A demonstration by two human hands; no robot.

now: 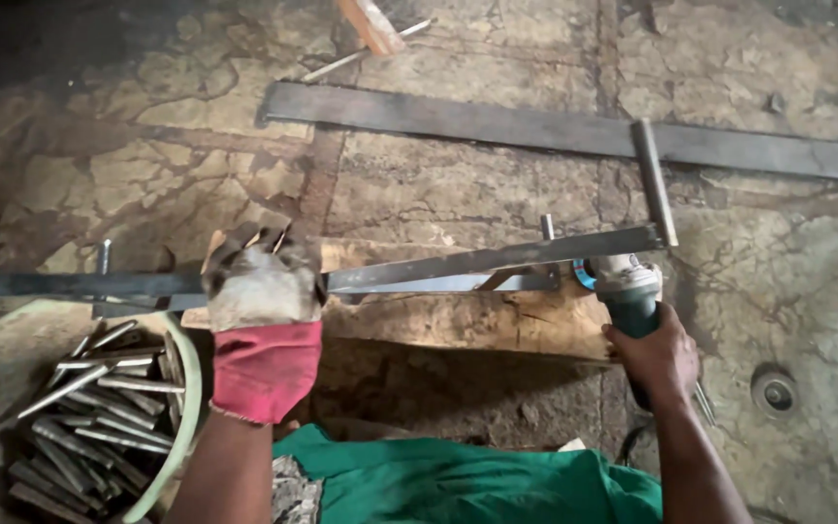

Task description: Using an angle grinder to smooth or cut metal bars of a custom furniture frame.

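**Steel strip pinned on a wooden block, grinder at its far end**

Steel is what both hands deal with. The left hand [264,291], in a worn grey glove with a red cuff, is closed down over a long flat metal strip [497,260] and presses it onto a rough wooden block [467,320]. The strip runs from the left edge of the view, under the glove, and across to the right, where a short round metal bar [654,182] stands crosswise at its end. A second, thinner strip lies just beneath it, and a small upright pin [547,227] rises near the middle.

The right hand [660,357], bare, is clenched around the dark green body of an angle grinder [625,291]. The grinder's pale head sits just under the right end of the strip; whether its disc touches the metal cannot be told. A cable [632,439] hangs below the wrist.

Beside the left forearm, a pale round basin [184,408] holds a heap of short metal rods [99,408]. Farther up, a wide flat steel bar [535,126] lies across the cracked stone floor [458,189], well apart from the block. An orange wooden piece [370,24] and a thin rod [361,53] lie near the top edge. A small round metal fitting [776,391] sits in the floor at the right. Green cloth [458,480] covers the person's lap at the bottom.
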